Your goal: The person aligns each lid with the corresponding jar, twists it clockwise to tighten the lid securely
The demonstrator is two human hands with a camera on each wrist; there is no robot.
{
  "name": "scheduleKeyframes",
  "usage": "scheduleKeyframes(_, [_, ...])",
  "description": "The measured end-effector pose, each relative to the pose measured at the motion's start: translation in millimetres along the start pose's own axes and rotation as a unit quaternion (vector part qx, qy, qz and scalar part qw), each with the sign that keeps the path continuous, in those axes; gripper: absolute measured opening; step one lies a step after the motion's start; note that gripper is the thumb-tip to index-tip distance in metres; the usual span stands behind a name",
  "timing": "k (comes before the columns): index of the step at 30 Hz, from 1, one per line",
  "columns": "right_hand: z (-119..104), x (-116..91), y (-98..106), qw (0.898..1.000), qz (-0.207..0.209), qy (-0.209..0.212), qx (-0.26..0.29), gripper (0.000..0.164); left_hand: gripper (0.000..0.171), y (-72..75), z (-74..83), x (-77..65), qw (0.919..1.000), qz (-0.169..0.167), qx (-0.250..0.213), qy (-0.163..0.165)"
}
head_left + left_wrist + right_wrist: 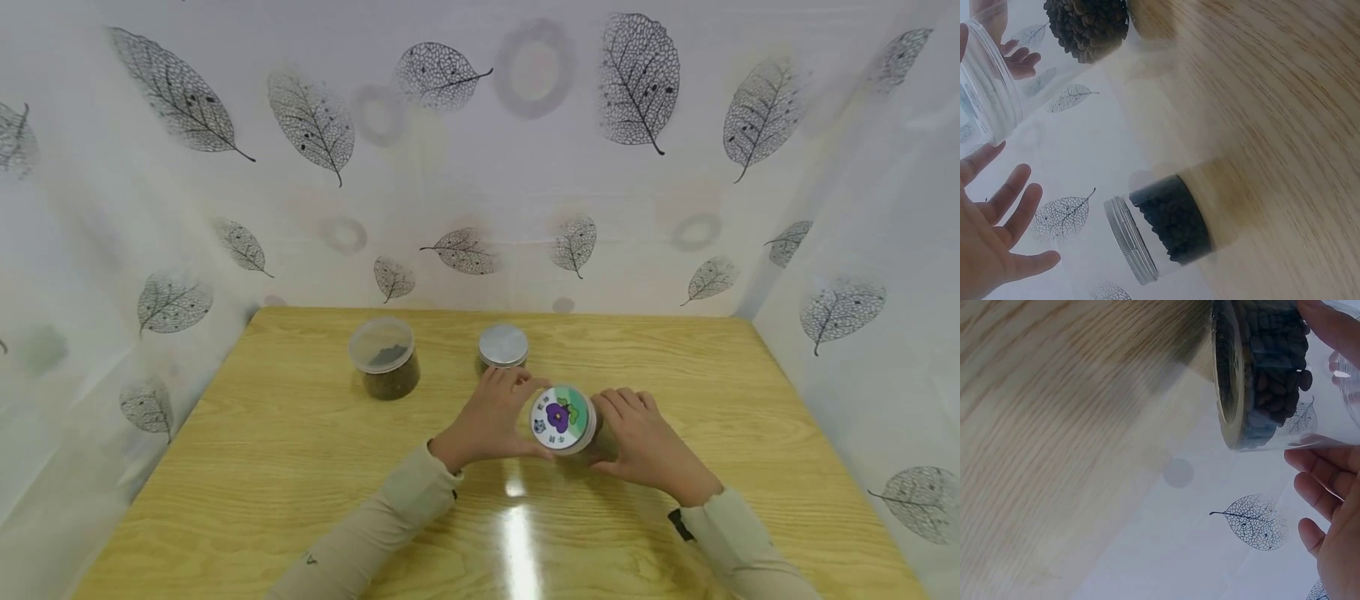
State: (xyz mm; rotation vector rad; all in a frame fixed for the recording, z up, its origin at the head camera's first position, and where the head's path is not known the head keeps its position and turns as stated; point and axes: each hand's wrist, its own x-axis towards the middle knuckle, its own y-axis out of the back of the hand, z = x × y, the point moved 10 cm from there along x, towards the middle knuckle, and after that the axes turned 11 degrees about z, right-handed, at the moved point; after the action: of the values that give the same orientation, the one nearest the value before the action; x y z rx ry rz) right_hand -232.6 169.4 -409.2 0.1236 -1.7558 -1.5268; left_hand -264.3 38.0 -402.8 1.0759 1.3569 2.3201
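Both hands are on a clear jar of dark beans (1275,369) whose round lid (558,418) carries a purple flower picture. My left hand (495,421) holds the lid's rim between thumb and index finger; its other fingers are spread in the left wrist view. Around the jar's body, my right hand (645,442) curls its thumb and fingers from the right side. Just beyond the left hand stands a smaller jar with a silver lid (503,345), partly hidden by that hand; dark contents (1172,219) show in the left wrist view.
A wider clear jar (390,375), partly filled with dark stuff, stands at the back left of the wooden table (300,467). Leaf-patterned white sheeting (480,167) rises behind the table and along both sides.
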Motion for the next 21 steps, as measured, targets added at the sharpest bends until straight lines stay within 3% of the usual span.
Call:
scheduleKeyframes(11, [0.8, -0.1, -1.2, 1.0, -0.014, -0.006, -0.003, 0.093, 0.098, 1.4, 3.7, 5.4, 0.9992, -0.019, -0.003, -0.036])
scheduleKeyframes(21, [0.0, 0.6, 0.5, 1.0, -0.006, -0.006, -0.006, 0.093, 0.11, 0.0, 2.0, 3.7, 0.9987, -0.042, 0.002, -0.028])
